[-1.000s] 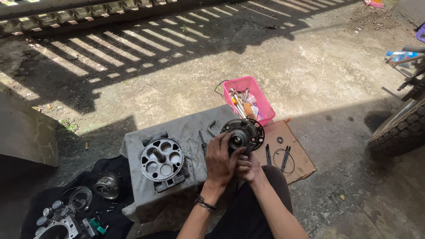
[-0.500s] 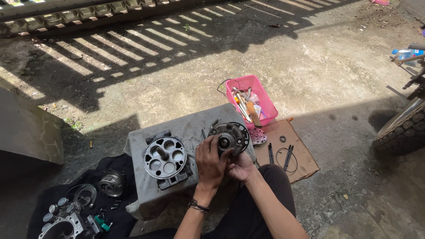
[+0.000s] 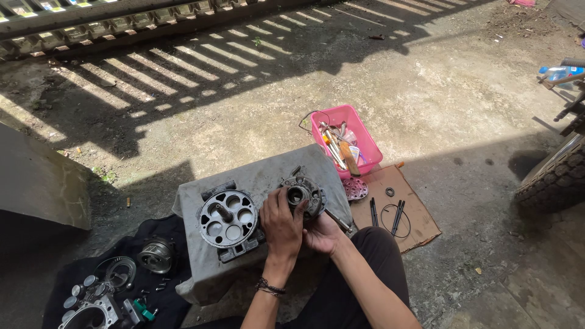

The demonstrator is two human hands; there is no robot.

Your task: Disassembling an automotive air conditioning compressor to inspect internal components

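Note:
My left hand [image 3: 281, 222] and my right hand [image 3: 323, 233] both grip a dark round metal engine part [image 3: 303, 194] with a hole in its middle, held just above a grey block [image 3: 268, 176] draped in cloth. The left hand covers the part's left side and the right hand supports it from below. To the left on the block lies a round metal plate with several holes [image 3: 227, 217], close to my left hand.
A pink plastic basket of tools [image 3: 345, 140] stands behind the block. Cardboard [image 3: 414, 210] at the right carries a cog, a ring and thin tools. Engine parts [image 3: 116, 280] lie on black cloth at the left. A knobbly tyre [image 3: 557, 180] sits far right.
The view has shifted and both hands have drawn the round part lower and closer to the block. My left hand now wraps more of its left side.

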